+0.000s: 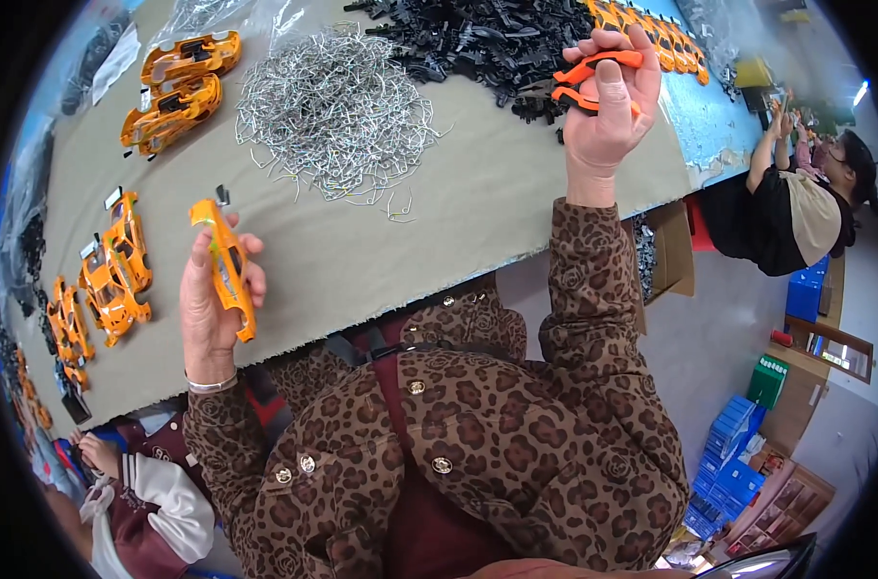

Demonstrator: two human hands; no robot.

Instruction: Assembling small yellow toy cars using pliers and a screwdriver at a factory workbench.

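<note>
An orange toy car body (228,265) is tilted on its side in my left hand (207,314), over the near left of the table. Its fingers wrap round the shell, and a small black piece sticks up from the end away from me. Higher up at the right, my right hand (608,121) is closed on two red-orange toy car doors (593,69) with dark edges, gripped between thumb and fingers. Between the hands, towards the far side, lies a heap of thin bent metal wires (337,111). Behind the right hand is a pile of black plastic parts (468,48).
More orange car bodies (115,270) stand at the left, others (173,101) at the far left. A row of orange shells (666,43) lies at the far right. Below the table's right edge is a cardboard box (670,256). Co-workers (796,207) sit on both sides.
</note>
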